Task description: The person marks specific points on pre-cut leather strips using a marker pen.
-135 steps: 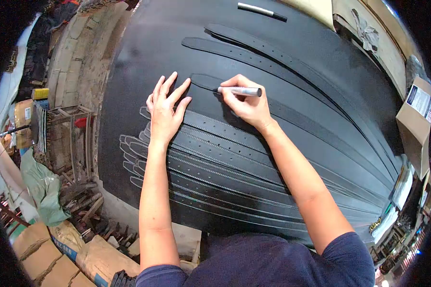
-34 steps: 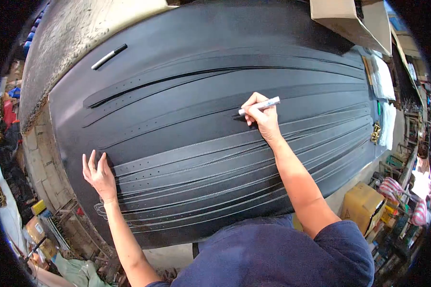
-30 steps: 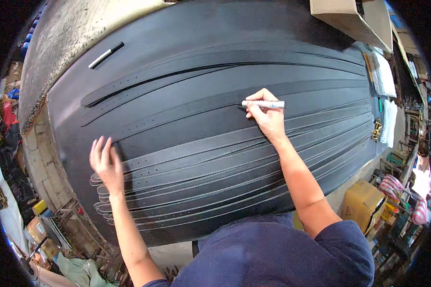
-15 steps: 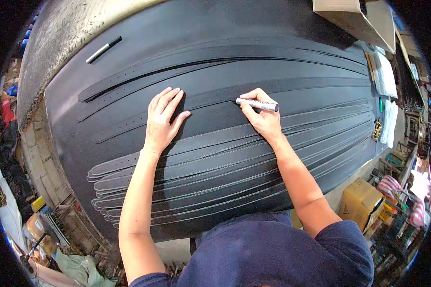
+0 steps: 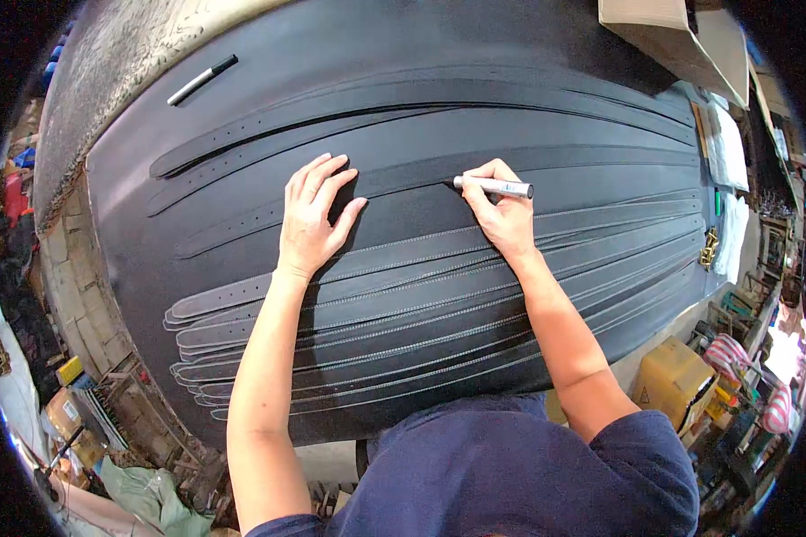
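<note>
Long dark leather straps with punched holes lie across the black table [image 5: 130,259]. My left hand [image 5: 318,215] rests with its fingers spread on one unstitched strap [image 5: 403,173] near the middle. Further right, my right hand [image 5: 506,210] grips a silver marker [image 5: 497,186], its dark tip at that strap's lower edge. Several straps with pale stitched edges [image 5: 403,259] lie side by side nearer my body. Beyond the hands are more plain straps [image 5: 331,112]. A second marker with a black cap [image 5: 203,80] lies at the upper left.
An open cardboard box [image 5: 681,40] stands at the upper right. White packets [image 5: 724,148], a green item [image 5: 717,203] and brass buckles [image 5: 708,249] sit along the right end. A yellow-brown carton [image 5: 674,380] is at the lower right, off the table.
The view has shifted slightly. The right hand with the marker has moved a little to the right along the strap's edge, and the marker's angle has changed slightly. The left hand remains spread.
</note>
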Motion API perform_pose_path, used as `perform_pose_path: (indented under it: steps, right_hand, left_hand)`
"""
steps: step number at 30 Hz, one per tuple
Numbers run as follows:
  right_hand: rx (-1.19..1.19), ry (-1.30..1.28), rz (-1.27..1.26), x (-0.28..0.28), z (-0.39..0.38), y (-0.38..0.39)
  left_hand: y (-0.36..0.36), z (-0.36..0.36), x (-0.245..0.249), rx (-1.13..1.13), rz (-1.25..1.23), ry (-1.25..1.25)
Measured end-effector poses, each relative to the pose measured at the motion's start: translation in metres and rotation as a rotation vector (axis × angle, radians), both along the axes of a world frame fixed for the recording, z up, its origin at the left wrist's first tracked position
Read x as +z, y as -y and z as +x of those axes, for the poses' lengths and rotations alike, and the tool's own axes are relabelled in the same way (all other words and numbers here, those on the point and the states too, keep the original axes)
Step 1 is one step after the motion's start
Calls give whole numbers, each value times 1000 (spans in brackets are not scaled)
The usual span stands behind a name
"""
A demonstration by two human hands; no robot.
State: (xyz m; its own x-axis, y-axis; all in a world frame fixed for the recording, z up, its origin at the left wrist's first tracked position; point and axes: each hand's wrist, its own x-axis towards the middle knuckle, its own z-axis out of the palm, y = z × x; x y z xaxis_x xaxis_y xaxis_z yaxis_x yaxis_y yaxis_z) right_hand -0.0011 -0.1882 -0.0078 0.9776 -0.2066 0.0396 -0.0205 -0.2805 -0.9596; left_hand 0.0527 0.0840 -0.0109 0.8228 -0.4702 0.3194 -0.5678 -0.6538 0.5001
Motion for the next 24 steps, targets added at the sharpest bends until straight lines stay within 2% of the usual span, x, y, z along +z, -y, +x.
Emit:
perform_pose_path:
  steps: [10, 24]
  right_hand:
    - [86, -35, 84, 21, -9, -52]
    - [191, 137, -86, 7, -10, -59]
  left_hand:
    - [-1, 1, -3, -9, -20, 23]
    - [0, 1, -2, -10, -31, 38]
